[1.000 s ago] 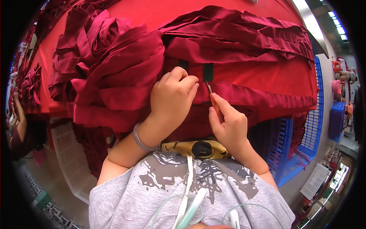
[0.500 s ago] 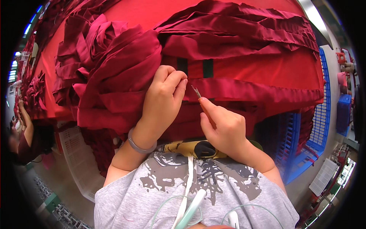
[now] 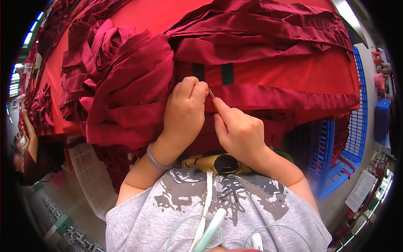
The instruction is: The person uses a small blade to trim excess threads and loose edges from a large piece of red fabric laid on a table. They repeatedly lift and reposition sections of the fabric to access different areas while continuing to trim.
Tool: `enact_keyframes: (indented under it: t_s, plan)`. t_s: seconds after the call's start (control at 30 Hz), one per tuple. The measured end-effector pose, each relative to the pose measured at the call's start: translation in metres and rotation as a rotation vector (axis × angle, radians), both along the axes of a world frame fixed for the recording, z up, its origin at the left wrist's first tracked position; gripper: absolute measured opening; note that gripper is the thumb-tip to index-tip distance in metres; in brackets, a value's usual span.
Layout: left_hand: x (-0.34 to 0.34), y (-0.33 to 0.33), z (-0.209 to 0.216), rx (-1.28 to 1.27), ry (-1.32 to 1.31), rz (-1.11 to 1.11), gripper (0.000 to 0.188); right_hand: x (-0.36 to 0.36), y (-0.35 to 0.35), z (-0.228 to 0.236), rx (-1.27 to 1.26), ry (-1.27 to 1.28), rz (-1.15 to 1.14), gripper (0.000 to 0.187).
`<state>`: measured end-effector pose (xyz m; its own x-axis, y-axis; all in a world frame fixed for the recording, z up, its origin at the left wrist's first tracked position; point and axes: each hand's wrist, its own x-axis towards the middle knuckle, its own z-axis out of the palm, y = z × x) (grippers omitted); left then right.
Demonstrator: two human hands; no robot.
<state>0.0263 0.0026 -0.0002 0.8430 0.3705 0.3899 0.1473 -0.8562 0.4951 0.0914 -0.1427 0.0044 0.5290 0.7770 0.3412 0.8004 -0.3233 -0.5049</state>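
Observation:
My left hand is closed in a pinch at the left end of a long dark red satin strip; the fingertips hide the exact spot it grips. Close by on its right, my right hand is closed round a slim tool with a thin metal tip, which looks like a seam ripper. Its tip meets my left fingertips, and most of its handle is hidden in my palm. Left of my hands lies a big twisted bundle of dark red fabric. More dark red strips lie beyond the hands.
A bright red cloth covers the table, with two dark green marks on it. A blue plastic basket stands by its right side, a white plastic basket at the near left. Another person's arm shows at the far left.
My right hand has moved left and a little upward, bringing the tool's tip from a small gap away to my left fingertips. My left hand stays pinched, slightly lower in the picture.

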Motion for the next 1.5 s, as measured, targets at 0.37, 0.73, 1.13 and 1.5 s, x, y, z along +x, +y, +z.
enact_keyframes:
  t_s: [0.37, 0.73, 1.13, 1.5]
  plan:
    - [-0.004, -0.007, -0.001, 0.087, -0.078, 0.037, 0.023, 0.032, -0.016, 0.031, 0.214, 0.273, -0.256, 0.041]
    - [-0.018, -0.009, 0.038, -0.095, 0.118, -0.187, 0.012, 0.037, -0.041, 0.032, 0.263, 0.618, -0.196, 0.033]
    - [-0.181, 0.104, 0.124, -0.196, 0.311, 0.312, 0.012, 0.1, -0.088, 0.04, 0.74, 0.895, -0.233, 0.021]
    - [0.027, -0.002, 0.062, 0.035, -0.181, -0.131, 0.017, 0.087, -0.104, 0.036, 0.83, 1.172, -0.125, 0.036]
